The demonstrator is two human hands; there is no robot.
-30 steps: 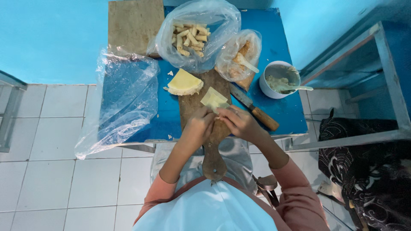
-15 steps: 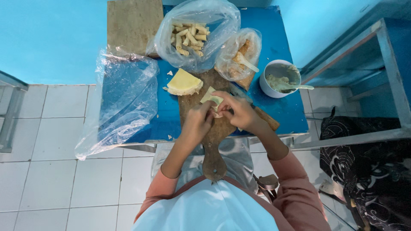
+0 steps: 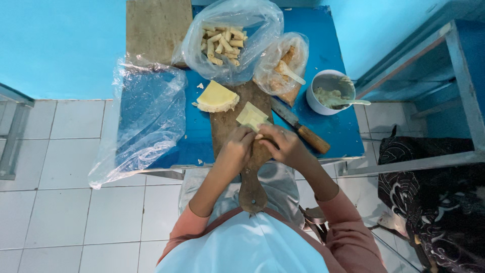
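Here I am working over the long brown wooden cutting board, which is lying on the small blue table with its handle sticking out past the table's near edge. My left hand and my right hand are meeting on the board, both with fingers curled in and pinching the near corner of a thin pale yellow square wrapper sheet; whether anything is tucked inside my fingers I cannot tell. The sheet is lying flat near the middle of the board, just beyond my fingertips. A stack of the same pale yellow wrappers is sitting on the board's far left part, apart from the sheet. A knife with a brown wooden handle is lying on the table just right of the board, beside my right hand. A white bowl of pale filling with a spoon is standing towards the table's right edge. A clear plastic bag of finished rolls is sitting at the far edge, and a smaller clear bag is resting between it and the bowl. A crumpled clear plastic sheet is draping over the left edge.
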